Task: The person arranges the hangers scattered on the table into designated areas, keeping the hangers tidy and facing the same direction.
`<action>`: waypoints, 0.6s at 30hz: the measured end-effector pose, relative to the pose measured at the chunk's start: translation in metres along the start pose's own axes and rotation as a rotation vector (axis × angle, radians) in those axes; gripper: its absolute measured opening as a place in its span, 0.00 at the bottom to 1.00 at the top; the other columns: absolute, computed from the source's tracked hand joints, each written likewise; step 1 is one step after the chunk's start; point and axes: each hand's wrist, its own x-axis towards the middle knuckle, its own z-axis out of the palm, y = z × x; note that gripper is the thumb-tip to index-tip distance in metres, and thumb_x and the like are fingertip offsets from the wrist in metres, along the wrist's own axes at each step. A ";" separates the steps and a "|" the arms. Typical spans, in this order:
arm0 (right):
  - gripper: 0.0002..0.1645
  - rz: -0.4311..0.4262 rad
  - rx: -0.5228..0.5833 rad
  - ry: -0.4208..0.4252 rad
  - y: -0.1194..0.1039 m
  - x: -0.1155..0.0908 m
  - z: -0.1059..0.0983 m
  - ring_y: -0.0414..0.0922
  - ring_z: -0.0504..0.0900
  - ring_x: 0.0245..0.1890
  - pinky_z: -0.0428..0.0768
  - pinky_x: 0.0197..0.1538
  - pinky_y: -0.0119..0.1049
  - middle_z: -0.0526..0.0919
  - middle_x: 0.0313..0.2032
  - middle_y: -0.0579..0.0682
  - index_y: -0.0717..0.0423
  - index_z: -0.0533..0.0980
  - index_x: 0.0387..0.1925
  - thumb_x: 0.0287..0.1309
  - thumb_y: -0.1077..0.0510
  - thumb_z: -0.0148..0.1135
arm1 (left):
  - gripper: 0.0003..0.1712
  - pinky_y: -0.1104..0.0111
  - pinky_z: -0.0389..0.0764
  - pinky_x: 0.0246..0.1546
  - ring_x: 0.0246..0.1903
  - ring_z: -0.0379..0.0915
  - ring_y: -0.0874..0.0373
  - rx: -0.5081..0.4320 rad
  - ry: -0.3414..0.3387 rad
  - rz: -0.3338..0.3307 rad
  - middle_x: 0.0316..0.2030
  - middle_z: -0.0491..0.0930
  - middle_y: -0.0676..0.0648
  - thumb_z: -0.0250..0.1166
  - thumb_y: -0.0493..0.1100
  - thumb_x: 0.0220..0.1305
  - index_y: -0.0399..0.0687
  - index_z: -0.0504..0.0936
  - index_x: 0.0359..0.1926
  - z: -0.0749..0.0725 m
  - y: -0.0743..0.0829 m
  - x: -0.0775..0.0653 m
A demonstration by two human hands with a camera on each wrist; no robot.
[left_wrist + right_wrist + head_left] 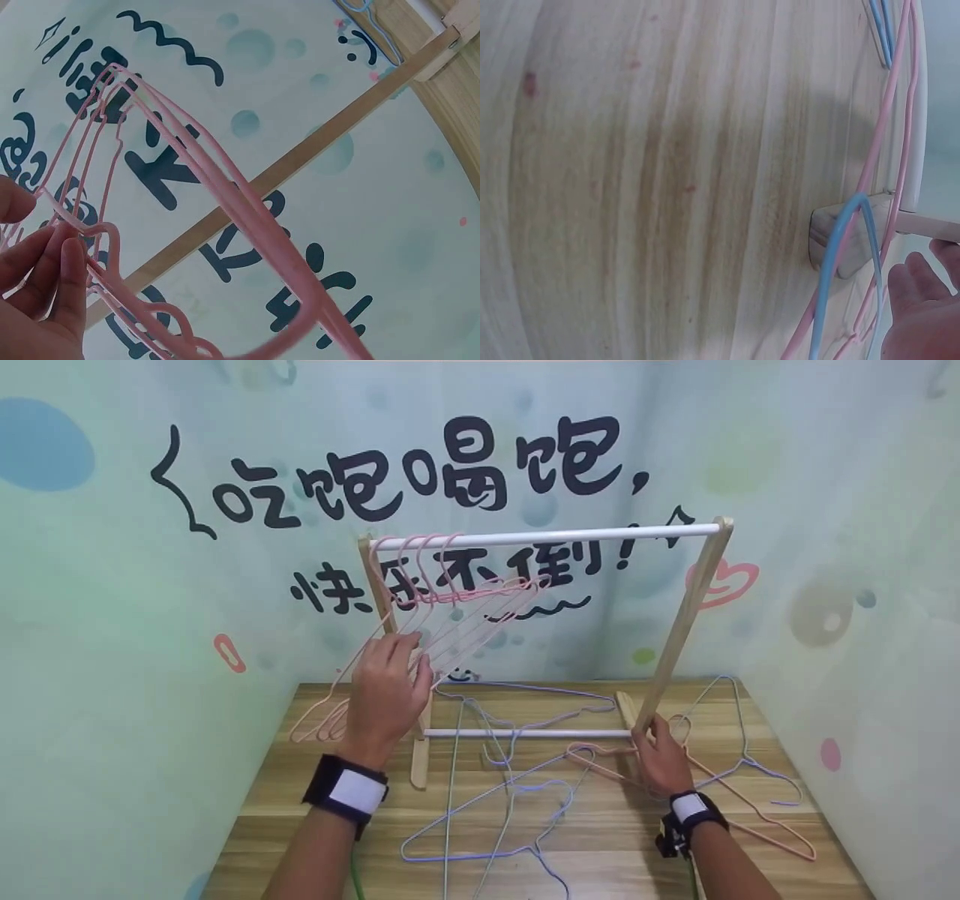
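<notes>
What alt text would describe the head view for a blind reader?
A person's left-hand grip is at pink hangers on the top rail of a wooden rack; the right-hand grip holds its right post low down. More hangers, mostly blue, lie on the table.

The top bar (570, 537) lies free right of the obstructing pink hangers (450, 598).

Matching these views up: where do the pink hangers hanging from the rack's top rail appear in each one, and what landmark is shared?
Head: pink hangers left of centre, below the rail.
Left wrist: pink hangers from upper left to bottom centre.
Right wrist: not in it; the pink wire there is a separate hanger's.
Shared landmark: the wooden rack, a diagonal post in left wrist, at right in right wrist.
</notes>
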 end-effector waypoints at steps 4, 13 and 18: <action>0.35 -0.001 0.016 -0.012 0.002 0.000 -0.003 0.72 0.64 0.78 0.60 0.80 0.65 0.65 0.78 0.73 0.66 0.58 0.81 0.87 0.51 0.50 | 0.18 0.52 0.88 0.55 0.47 0.83 0.40 -0.014 0.012 -0.006 0.49 0.87 0.35 0.74 0.35 0.70 0.32 0.87 0.58 -0.001 0.006 0.000; 0.42 0.036 0.053 -0.051 0.009 0.000 -0.009 0.73 0.63 0.79 0.60 0.81 0.64 0.59 0.81 0.74 0.70 0.47 0.85 0.88 0.50 0.48 | 0.18 0.54 0.89 0.51 0.47 0.84 0.41 -0.068 0.101 0.077 0.47 0.86 0.36 0.74 0.34 0.67 0.33 0.87 0.56 0.002 0.033 -0.008; 0.42 0.037 0.047 -0.038 0.012 -0.001 -0.012 0.73 0.66 0.77 0.62 0.80 0.63 0.59 0.80 0.76 0.73 0.48 0.84 0.87 0.52 0.49 | 0.18 0.54 0.89 0.49 0.46 0.84 0.43 -0.117 0.119 0.137 0.45 0.87 0.38 0.74 0.33 0.63 0.35 0.86 0.54 0.015 0.054 -0.025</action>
